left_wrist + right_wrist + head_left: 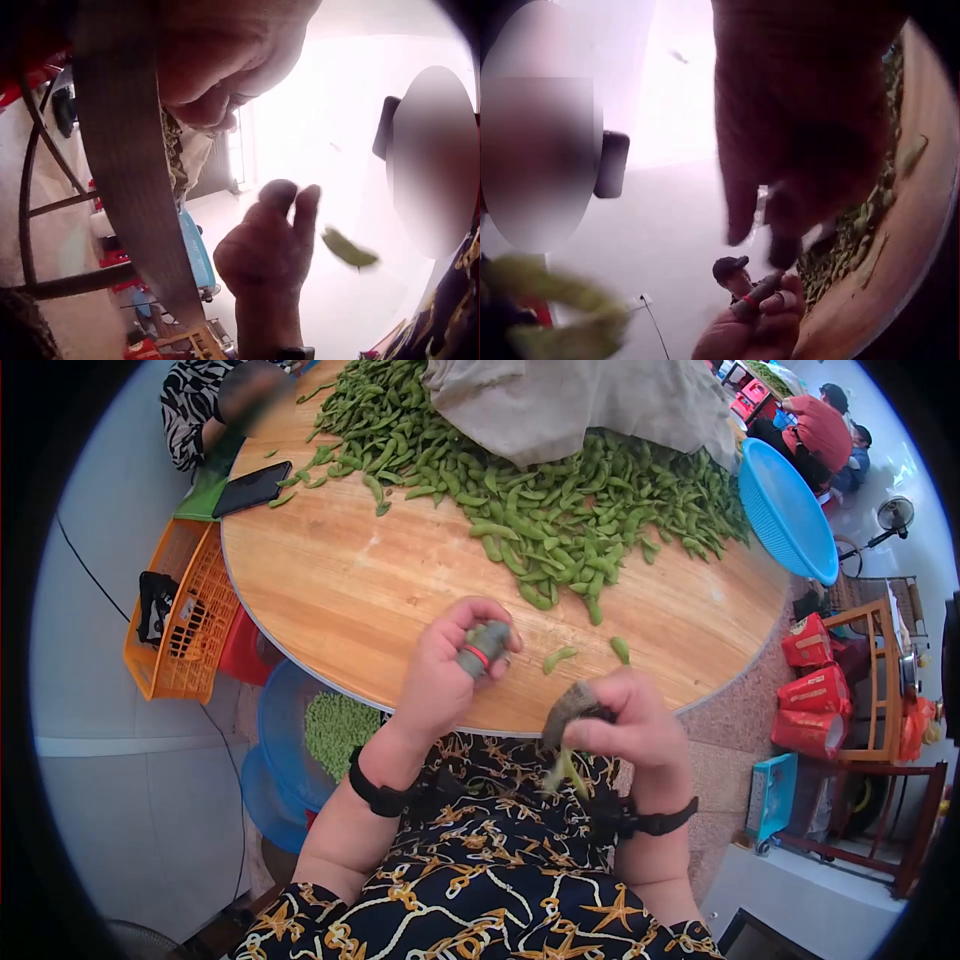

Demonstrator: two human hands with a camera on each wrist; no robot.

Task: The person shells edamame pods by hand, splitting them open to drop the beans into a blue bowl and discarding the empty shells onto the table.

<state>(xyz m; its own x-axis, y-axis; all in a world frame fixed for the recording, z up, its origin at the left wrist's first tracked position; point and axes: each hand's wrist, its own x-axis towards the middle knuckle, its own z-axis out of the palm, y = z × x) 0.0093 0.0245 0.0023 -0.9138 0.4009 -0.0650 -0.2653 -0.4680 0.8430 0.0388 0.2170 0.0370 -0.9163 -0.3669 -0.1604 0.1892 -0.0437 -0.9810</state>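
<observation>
In the head view, my left hand (440, 670) is curled above the table's near edge, its thumb in a grey cover with a red band. A small green piece (479, 630) shows between thumb and fingers, partly hidden. To its right is my right hand (635, 725), a grey cover on one finger, thumb and finger a little apart. A blurred pod (570, 772) hangs in the air below it; the left wrist view shows this pod (349, 247) apart from the right hand (262, 251). Two loose pods (559, 659) (620, 650) lie on the wooden table (340, 580).
A heap of green pods (560, 510) lies at the back under a grey cloth (600, 405). A phone (253, 489) is at the left, a blue basket (788, 510) at the right. Shelled beans (342, 734) fill part of a blue basin (280, 710) below. Other people sit around.
</observation>
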